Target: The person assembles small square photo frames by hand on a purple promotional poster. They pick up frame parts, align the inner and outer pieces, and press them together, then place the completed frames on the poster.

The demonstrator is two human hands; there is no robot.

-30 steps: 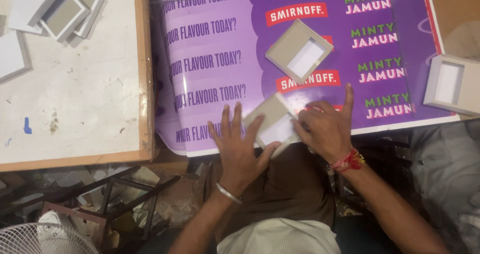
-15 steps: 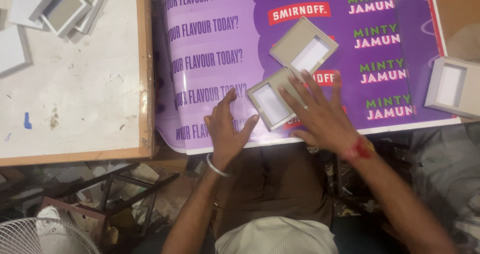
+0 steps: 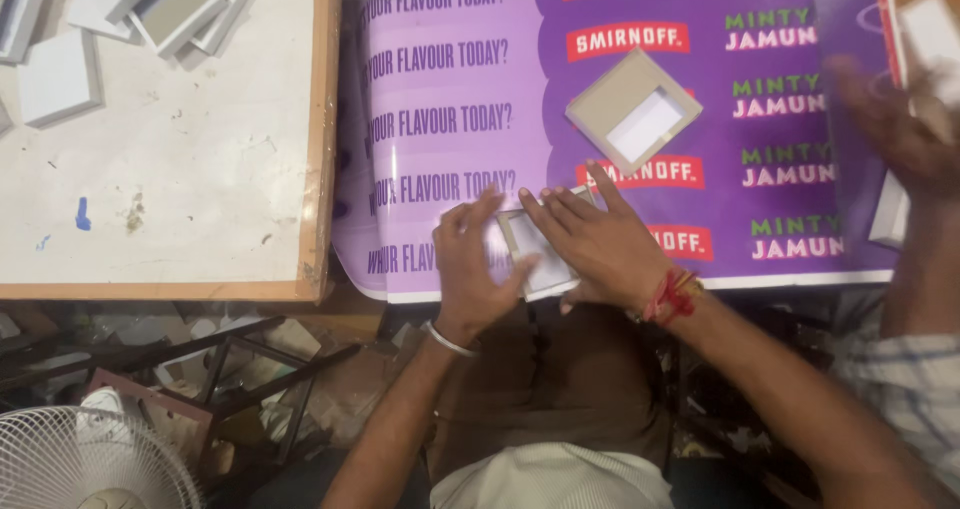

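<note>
Purple printed sheet covers the work surface in the head view, lying beside a white board with a wooden edge. Near the sheet's front edge lies a small grey card frame, flat under both hands. The left hand rests with fingers spread against the frame's left side; the right hand lies flat over its right part, fingers extended and pressing, not clenched. A second card frame lies apart, farther up the sheet. More frames are stacked on the white board. Another person's hand, blurred, reaches toward a white box at the right. The step in hand appears to be pressing the frame flat; the next move likely calls for even pressure along its edges. Compared with half a second earlier, the frame sits nearer the sheet's front edge and the right hand covers more of it.
</note>
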